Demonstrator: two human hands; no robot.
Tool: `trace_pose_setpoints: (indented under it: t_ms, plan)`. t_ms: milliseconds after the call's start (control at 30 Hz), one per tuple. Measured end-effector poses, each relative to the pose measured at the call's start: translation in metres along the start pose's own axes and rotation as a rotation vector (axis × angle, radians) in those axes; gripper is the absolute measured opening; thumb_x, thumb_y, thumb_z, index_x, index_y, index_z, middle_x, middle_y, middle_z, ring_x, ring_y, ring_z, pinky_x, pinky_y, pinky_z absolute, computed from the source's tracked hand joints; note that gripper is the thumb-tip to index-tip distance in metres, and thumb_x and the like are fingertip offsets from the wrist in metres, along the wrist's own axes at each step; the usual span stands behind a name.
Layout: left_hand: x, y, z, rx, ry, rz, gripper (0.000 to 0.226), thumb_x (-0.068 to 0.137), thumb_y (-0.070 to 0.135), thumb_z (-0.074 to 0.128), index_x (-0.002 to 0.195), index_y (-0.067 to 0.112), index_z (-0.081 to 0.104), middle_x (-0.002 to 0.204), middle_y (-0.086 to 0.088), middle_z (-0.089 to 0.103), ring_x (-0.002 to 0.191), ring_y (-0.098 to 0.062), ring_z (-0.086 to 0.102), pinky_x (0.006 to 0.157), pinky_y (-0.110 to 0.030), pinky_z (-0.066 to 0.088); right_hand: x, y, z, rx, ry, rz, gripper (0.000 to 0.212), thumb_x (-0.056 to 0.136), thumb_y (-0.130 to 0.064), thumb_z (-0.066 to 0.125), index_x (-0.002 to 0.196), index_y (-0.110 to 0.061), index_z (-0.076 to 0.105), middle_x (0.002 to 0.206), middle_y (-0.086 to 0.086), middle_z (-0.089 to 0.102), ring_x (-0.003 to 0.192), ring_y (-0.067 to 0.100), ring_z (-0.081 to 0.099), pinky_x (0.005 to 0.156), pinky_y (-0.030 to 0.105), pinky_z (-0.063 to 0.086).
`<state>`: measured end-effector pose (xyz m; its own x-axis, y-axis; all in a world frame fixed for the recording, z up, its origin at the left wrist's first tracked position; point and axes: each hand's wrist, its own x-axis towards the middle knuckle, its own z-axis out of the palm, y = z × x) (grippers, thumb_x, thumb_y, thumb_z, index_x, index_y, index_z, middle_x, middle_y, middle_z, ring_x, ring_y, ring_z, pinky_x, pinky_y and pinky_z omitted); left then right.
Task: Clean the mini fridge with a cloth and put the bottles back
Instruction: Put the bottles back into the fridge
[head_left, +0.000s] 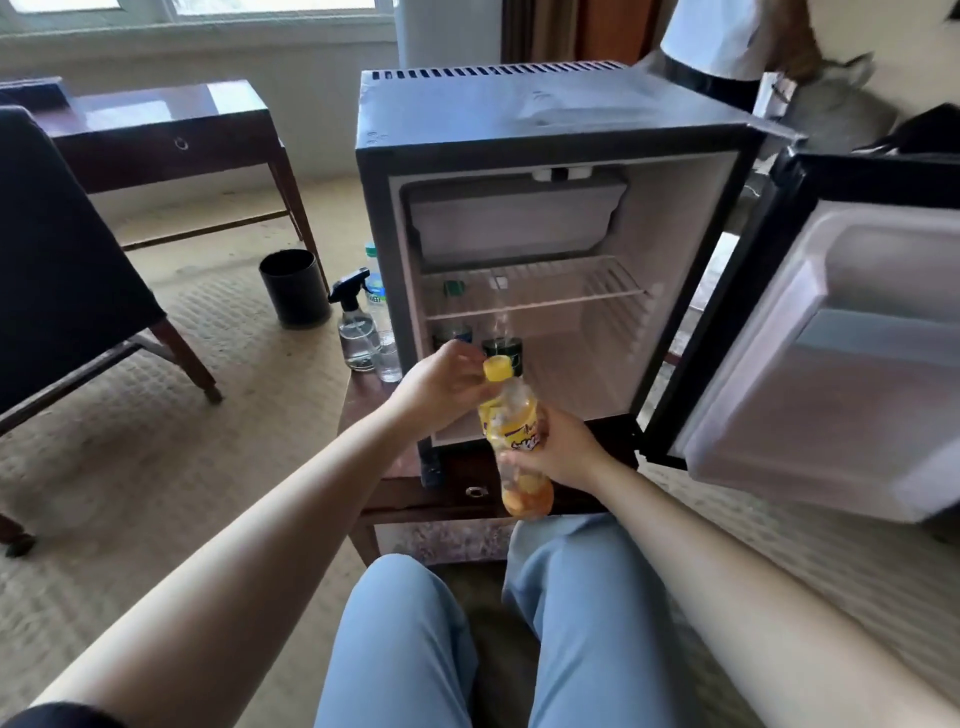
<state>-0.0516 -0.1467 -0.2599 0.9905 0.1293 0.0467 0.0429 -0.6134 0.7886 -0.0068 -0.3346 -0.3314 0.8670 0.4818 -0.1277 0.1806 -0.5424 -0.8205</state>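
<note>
The black mini fridge (519, 109) stands on a low wooden table (410, 493) with its door (841, 358) swung open to the right. In front of the opening I hold an orange drink bottle (517, 441) with a yellow cap. My right hand (558, 449) grips its middle. My left hand (447, 384) pinches it near the cap. Two bottles stand at the back left of the fridge's lower compartment: a green-capped bottle (453, 317) and a clear bottle (501, 332) with a dark label. No cloth is visible.
A spray bottle (356, 332) and a water bottle (378, 312) stand on the table left of the fridge. A black bin (293, 288) sits on the carpet. A dark chair (67, 260) and a desk (166, 130) are at left. Another person (727, 41) stands behind the fridge.
</note>
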Motion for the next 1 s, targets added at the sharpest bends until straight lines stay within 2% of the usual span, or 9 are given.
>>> trace_pose_setpoints:
  t_ms: [100,200,333,400,500,633,800,933,1000]
  plan:
    - [0.013,-0.022,0.004,0.103,-0.042,-0.069,0.045,0.085,0.025,0.069,0.125,0.018,0.052,0.114,0.004,0.064,0.102,-0.015,0.062,0.088,-0.029,0.05,0.017,0.015,-0.028,-0.127,0.178,0.227,0.05,0.074,-0.039,0.078,0.116,-0.022,0.058,0.109,0.0,0.066,0.103,0.023,0.062,0.078,0.029,0.047]
    - [0.015,-0.053,0.01,0.177,-0.107,-0.144,0.023,0.087,0.016,0.062,0.111,0.015,0.063,0.105,0.002,0.069,0.089,-0.016,0.064,0.078,-0.024,0.049,0.046,0.025,-0.048,-0.13,0.276,0.356,0.051,0.075,-0.034,0.077,0.119,-0.018,0.056,0.104,0.005,0.064,0.1,0.029,0.062,0.071,0.028,0.043]
    - [0.011,-0.089,0.015,0.163,-0.162,-0.2,0.018,0.086,0.016,0.062,0.103,0.014,0.068,0.094,0.003,0.069,0.089,-0.013,0.065,0.081,-0.023,0.05,0.095,0.023,-0.052,-0.033,0.366,0.332,0.053,0.074,-0.018,0.079,0.122,-0.01,0.057,0.113,0.01,0.064,0.106,0.03,0.061,0.072,0.028,0.04]
    - [0.012,-0.104,0.013,0.181,-0.18,-0.219,0.018,0.087,0.018,0.061,0.104,0.015,0.068,0.093,0.006,0.066,0.086,-0.008,0.061,0.076,-0.017,0.045,0.112,0.024,-0.044,0.005,0.43,0.341,0.062,0.072,-0.017,0.08,0.126,-0.009,0.052,0.118,0.013,0.063,0.109,0.032,0.06,0.078,0.033,0.047]
    - [0.015,-0.128,0.01,0.202,-0.179,-0.268,0.01,0.088,0.023,0.061,0.098,0.022,0.065,0.091,0.006,0.067,0.085,-0.01,0.063,0.076,-0.021,0.046,0.122,0.029,-0.031,0.037,0.531,0.364,0.069,0.068,-0.016,0.081,0.127,-0.011,0.046,0.121,0.015,0.062,0.107,0.035,0.06,0.085,0.039,0.049]
    - [0.017,-0.148,0.019,0.193,-0.197,-0.345,0.003,0.089,0.025,0.062,0.087,0.027,0.061,0.087,0.003,0.072,0.081,-0.01,0.068,0.082,-0.027,0.051,0.127,0.031,-0.035,-0.02,0.482,0.392,0.074,0.066,-0.022,0.082,0.129,-0.013,0.045,0.121,0.013,0.062,0.107,0.035,0.06,0.086,0.041,0.051]
    - [0.013,-0.15,0.036,0.123,-0.19,-0.344,0.005,0.091,0.02,0.059,0.093,0.021,0.063,0.082,0.008,0.068,0.073,-0.005,0.064,0.06,-0.005,0.042,0.126,0.027,-0.039,-0.057,0.452,0.42,0.075,0.062,-0.029,0.083,0.127,-0.018,0.048,0.113,0.008,0.064,0.1,0.032,0.063,0.082,0.04,0.054]
    - [0.003,-0.156,0.034,0.085,-0.197,-0.374,0.005,0.091,0.022,0.059,0.093,0.022,0.064,0.074,0.009,0.07,0.066,-0.006,0.068,0.063,-0.015,0.051,0.138,0.042,-0.035,-0.053,0.466,0.433,0.081,0.037,-0.047,0.073,0.112,-0.021,0.056,0.1,0.003,0.067,0.089,0.029,0.067,0.073,0.039,0.057]
    - [0.0,-0.159,0.031,0.085,-0.185,-0.391,0.004,0.092,0.023,0.059,0.093,0.024,0.063,0.081,0.007,0.071,0.066,-0.005,0.068,0.067,-0.019,0.053,0.131,0.029,-0.033,-0.061,0.483,0.428,0.075,0.048,-0.04,0.08,0.114,-0.019,0.054,0.103,0.004,0.066,0.09,0.03,0.066,0.074,0.037,0.055]
